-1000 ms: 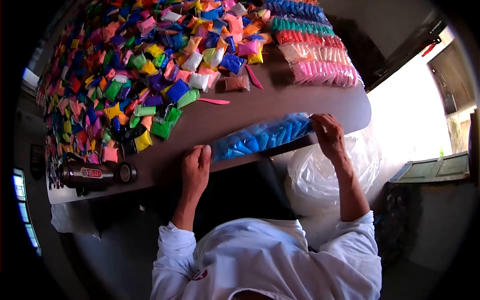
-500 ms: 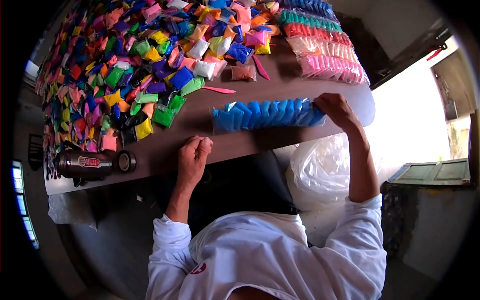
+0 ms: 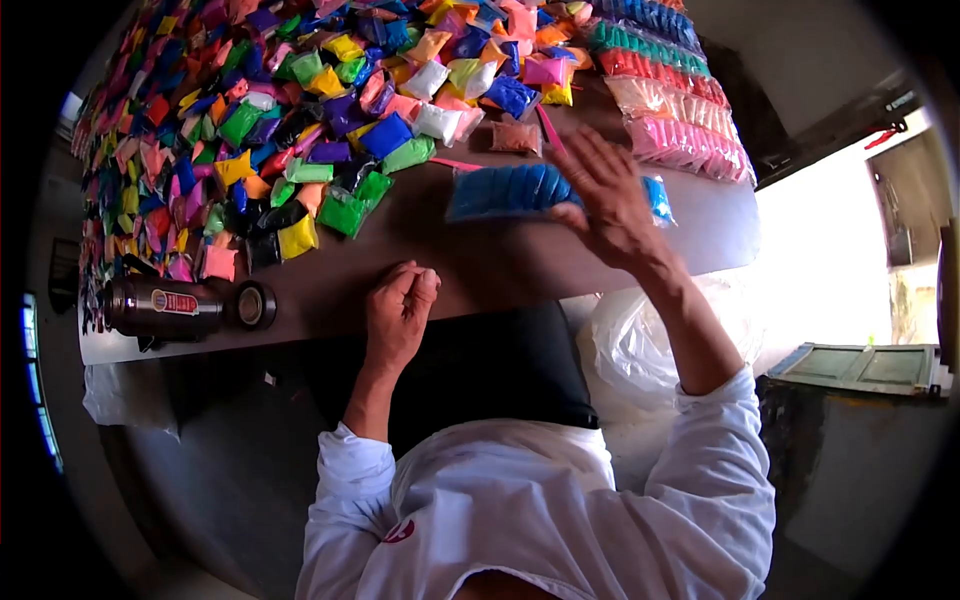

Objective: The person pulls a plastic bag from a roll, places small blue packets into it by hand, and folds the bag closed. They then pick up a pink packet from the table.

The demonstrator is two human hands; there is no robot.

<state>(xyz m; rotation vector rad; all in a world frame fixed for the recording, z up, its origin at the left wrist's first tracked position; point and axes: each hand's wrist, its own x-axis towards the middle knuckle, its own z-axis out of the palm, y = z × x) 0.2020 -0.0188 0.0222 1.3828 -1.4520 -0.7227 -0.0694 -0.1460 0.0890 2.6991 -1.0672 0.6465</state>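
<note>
A clear plastic bag with a row of blue packets (image 3: 510, 190) lies flat on the table. My right hand (image 3: 612, 205) is over its right part, fingers spread and palm down. The hand hides part of the bag, and the bag's right end shows beyond it. My left hand (image 3: 400, 308) is closed in a fist by the table's front edge, to the left of the bag. Whatever its fingers may hold is hidden. Just behind the bag are a small brownish-pink packet (image 3: 516, 137), a pink plastic tool (image 3: 550, 130) and another pink tool (image 3: 455, 164).
A large heap of colourful small packets (image 3: 330, 150) covers the table's left and back. Filled bags in rows (image 3: 690, 150) lie at the back right. A dark thermos (image 3: 165, 305) and its round lid (image 3: 256, 304) stand front left. A white plastic bag (image 3: 635, 345) hangs below the table's edge.
My right hand has let go of the blue bag's right end and moved left over it, fingers now spread. The bag lies farther back and flatter. My left hand stays closed.
</note>
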